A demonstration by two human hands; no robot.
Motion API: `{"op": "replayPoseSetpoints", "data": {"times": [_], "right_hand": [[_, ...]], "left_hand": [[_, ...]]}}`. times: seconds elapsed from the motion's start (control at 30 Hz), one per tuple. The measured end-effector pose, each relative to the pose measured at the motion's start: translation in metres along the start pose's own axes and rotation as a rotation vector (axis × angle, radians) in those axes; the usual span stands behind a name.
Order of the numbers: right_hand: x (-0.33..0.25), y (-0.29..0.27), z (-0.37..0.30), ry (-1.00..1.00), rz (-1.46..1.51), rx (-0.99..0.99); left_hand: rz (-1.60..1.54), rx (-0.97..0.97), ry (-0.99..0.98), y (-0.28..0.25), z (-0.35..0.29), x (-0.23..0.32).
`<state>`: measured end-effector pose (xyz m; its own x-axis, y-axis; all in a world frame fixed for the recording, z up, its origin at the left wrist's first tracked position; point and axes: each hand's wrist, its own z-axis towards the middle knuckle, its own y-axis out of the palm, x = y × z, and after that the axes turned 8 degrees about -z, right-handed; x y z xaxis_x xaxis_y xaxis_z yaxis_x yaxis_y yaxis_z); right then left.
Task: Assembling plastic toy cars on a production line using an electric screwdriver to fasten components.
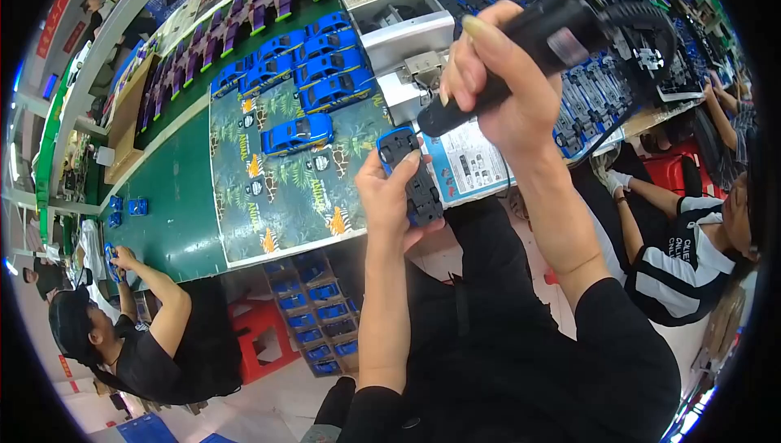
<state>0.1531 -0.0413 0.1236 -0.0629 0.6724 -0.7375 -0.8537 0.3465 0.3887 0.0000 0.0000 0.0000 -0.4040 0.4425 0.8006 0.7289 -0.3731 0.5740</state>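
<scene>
Here, the raised right hand [517, 81] grips a black tool [561, 32] — the left hand [385, 199], lower, clasps a toy car [421, 187].

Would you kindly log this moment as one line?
left hand: holds upturned toy car; right hand: grips black power screwdriver, tip near car; patterned mat: blue cars

Bright, fairly even light fills the room — a pale sheen shows on the green counter [175, 219]. The toy car's black underside [421, 191] looks reasonably sharp; fisheye distortion bends straight edges toward the dark rim — small background details blur.
</scene>
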Motion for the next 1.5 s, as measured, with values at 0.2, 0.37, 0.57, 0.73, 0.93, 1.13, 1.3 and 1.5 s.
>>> {"op": "replayPoseSetpoints", "data": {"times": [0.2,0.37,0.57,0.73,0.93,1.13,1.3,1.5], "right_hand": [[0.020,0.017,-0.023,-0.074,0.112,0.070],[0.028,0.015,-0.029,-0.022,0.017,0.065],[0.036,0.001,-0.031,-0.054,-0.293,-0.252],[0.037,-0.005,-0.032,-0.003,-0.258,-0.247],[0.038,0.001,-0.035,-0.033,-0.225,-0.173],[0.032,-0.001,-0.035,-0.086,-0.139,-0.084],[0.008,-0.019,0.005,-0.220,0.141,-0.053],[0.019,-0.021,0.027,-0.255,-0.371,-0.104]], "left_hand": [[0.038,-0.016,-0.005,-0.009,0.004,0.015],[0.014,-0.010,0.031,-0.001,-0.003,0.010],[0.019,-0.019,-0.055,0.006,-0.005,0.014],[0.015,-0.033,0.003,0.006,0.001,0.001],[0.010,-0.014,-0.036,0.009,-0.003,0.007],[0.053,-0.029,0.012,0.004,-0.002,0.001],[-0.400,0.085,-0.048,-0.028,0.012,-0.005],[-0.483,-0.014,-0.028,-0.030,-0.004,-0.005]]}}
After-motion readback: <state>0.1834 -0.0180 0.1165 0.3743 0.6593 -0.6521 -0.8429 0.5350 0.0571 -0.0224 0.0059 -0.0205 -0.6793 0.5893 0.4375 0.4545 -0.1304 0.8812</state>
